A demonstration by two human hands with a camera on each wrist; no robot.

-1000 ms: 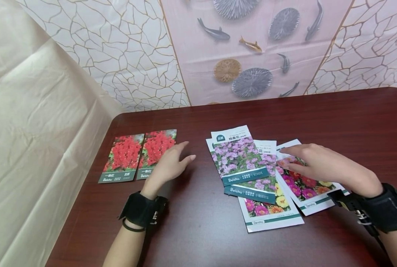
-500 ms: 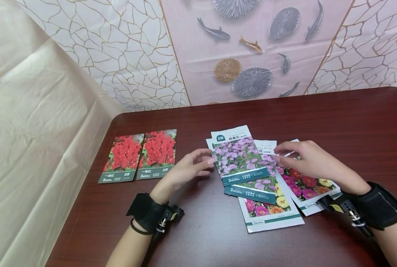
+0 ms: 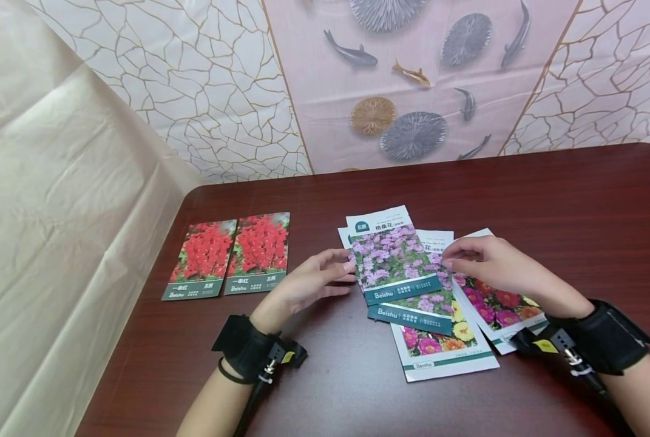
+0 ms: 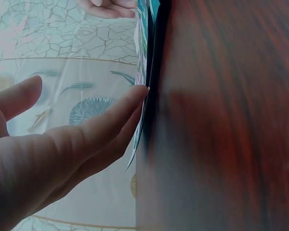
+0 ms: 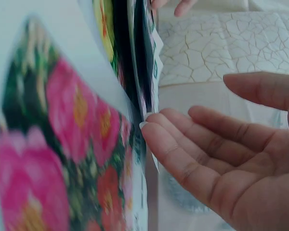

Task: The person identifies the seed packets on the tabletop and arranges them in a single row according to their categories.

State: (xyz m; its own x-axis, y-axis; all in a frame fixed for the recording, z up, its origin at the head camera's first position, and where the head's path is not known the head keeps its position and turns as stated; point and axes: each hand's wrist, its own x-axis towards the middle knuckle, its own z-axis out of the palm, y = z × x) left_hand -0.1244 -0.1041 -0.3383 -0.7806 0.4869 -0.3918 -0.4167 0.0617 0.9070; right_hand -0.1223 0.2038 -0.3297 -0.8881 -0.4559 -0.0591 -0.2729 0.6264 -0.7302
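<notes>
Two purple-flower seed packets overlap in the head view, the upper one lying askew over the lower one. My left hand is at their left edge; in the left wrist view its fingertips touch the packet edge, thumb apart. From the right, my right hand reaches over a packet of mixed bright flowers. Its fingertips are right at the purple packets' right edge, with the thumb held away. Another mixed-flower packet sticks out from beneath the purple ones.
Two red-flower seed packets lie side by side at the left of the dark wooden table. Behind the table hangs a patterned cloth; a pale sheet hangs at the left. Both wrists wear black straps.
My left hand has moved right, from beside the red-flower packets to the purple packets' left edge. My right hand has shifted slightly left to their right edge. The packets lie as before.
</notes>
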